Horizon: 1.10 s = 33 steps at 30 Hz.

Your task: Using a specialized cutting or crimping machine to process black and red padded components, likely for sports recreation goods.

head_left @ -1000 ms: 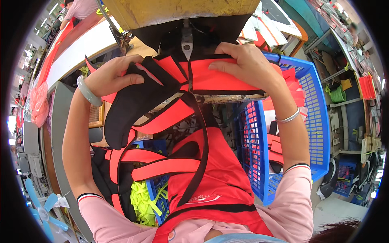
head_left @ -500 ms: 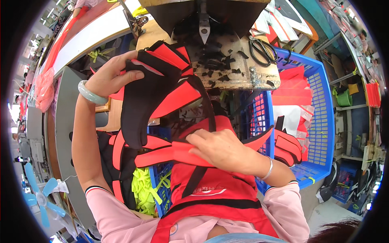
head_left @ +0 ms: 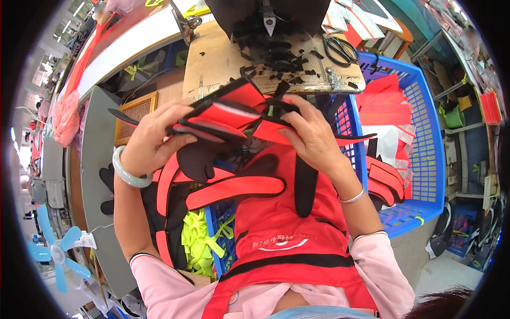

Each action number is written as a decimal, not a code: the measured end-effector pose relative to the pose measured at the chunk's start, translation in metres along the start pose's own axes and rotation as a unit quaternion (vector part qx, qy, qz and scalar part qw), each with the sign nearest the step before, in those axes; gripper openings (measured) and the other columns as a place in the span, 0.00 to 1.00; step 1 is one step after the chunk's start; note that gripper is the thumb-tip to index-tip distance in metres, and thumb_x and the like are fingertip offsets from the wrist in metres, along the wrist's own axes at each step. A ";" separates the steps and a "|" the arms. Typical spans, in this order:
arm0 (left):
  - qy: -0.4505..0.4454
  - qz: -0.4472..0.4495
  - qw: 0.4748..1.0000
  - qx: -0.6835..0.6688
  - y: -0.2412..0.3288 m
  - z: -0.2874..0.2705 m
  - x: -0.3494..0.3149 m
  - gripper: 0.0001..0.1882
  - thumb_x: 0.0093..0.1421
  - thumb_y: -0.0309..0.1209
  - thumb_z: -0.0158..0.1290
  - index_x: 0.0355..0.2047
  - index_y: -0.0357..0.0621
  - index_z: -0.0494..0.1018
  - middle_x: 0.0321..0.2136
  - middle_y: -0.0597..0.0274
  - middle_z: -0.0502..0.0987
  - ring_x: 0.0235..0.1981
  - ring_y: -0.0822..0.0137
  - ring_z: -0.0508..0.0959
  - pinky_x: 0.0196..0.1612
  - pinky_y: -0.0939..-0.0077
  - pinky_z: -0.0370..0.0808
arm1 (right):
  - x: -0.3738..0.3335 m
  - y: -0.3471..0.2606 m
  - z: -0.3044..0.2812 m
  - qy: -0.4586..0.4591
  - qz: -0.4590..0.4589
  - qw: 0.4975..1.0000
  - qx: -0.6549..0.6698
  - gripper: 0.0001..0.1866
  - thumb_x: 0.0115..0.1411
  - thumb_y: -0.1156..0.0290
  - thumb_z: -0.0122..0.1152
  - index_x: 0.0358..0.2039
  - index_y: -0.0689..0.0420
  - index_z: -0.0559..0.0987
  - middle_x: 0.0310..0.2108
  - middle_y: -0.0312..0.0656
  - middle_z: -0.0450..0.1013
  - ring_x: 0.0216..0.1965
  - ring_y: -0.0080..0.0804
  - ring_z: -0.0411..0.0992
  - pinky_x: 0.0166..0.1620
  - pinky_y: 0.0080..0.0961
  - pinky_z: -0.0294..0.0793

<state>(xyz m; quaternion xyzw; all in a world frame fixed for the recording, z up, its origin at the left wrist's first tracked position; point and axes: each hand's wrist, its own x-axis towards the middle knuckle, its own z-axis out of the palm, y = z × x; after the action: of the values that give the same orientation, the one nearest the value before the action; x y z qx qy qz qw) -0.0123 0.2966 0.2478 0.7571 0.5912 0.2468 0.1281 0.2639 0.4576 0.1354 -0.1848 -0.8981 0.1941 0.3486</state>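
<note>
In front of me hangs a bundle of red-and-black padded fabric straps, held up between both hands. My left hand is closed on its left end, with the thumb below and fingers above. My right hand pinches the bundle's right part near a black edge. Rounded strap ends dangle beneath: a red one and a black one. They hang over my red apron. More red-and-black straps lie to the left, partly hidden by my forearm.
A wooden worktop with black scraps and black-handled scissors stands ahead, under a dark machine. At right, a blue basket holds red and white pieces. Yellow-green strips sit at lower left, near a blue fan.
My right hand has moved up from the hanging red strap to the bundle's upper right part. My left hand has lowered, and the bundle has turned and spread between both hands.
</note>
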 end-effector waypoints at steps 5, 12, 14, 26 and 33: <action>0.001 -0.003 0.998 -0.062 0.015 0.002 -0.037 0.22 0.48 0.18 0.60 0.46 0.39 0.70 0.52 0.44 0.75 0.50 0.44 0.75 0.51 0.61 0.72 | 0.009 0.001 -0.018 -0.042 -0.075 0.996 0.007 0.12 0.52 0.72 0.64 0.36 0.58 0.73 0.41 0.47 0.73 0.39 0.48 0.72 0.42 0.40 0.73; -0.145 -0.159 0.868 -0.448 -0.010 0.037 -0.064 0.26 0.56 0.20 0.59 0.56 0.36 0.67 0.59 0.49 0.70 0.61 0.52 0.69 0.62 0.63 0.62 | 0.053 0.005 -0.085 -0.168 -0.134 0.976 -0.043 0.10 0.56 0.73 0.63 0.37 0.59 0.73 0.41 0.46 0.72 0.40 0.49 0.71 0.43 0.40 0.71; -0.059 -0.040 0.910 -0.409 -0.015 0.056 -0.039 0.24 0.61 0.26 0.58 0.58 0.44 0.67 0.67 0.43 0.57 0.68 0.47 0.57 0.66 0.58 0.55 | 0.055 -0.007 -0.093 -0.196 -0.164 0.964 -0.067 0.10 0.55 0.73 0.63 0.37 0.58 0.73 0.40 0.44 0.72 0.39 0.47 0.71 0.42 0.38 0.70; -0.139 0.054 0.924 -0.351 -0.015 0.105 0.049 0.22 0.57 0.26 0.62 0.51 0.39 0.69 0.56 0.48 0.66 0.56 0.53 0.68 0.58 0.63 0.64 | 0.050 0.011 -0.133 -0.304 -0.153 0.932 -0.123 0.08 0.54 0.72 0.62 0.34 0.55 0.73 0.34 0.40 0.71 0.36 0.40 0.71 0.39 0.33 0.70; -0.140 0.007 0.990 -0.019 0.014 0.024 0.079 0.19 0.55 0.28 0.60 0.46 0.37 0.70 0.40 0.46 0.74 0.44 0.44 0.74 0.47 0.60 0.72 | 0.077 0.044 -0.128 -0.357 -0.139 0.919 -0.092 0.08 0.56 0.69 0.61 0.34 0.56 0.74 0.31 0.42 0.72 0.36 0.44 0.73 0.39 0.39 0.71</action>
<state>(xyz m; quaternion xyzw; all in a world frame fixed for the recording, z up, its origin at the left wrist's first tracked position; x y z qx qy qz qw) 0.0261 0.3710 0.2519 0.7860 0.5569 0.1506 0.2222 0.3086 0.5593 0.2448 -0.0084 -0.9935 0.1130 0.0100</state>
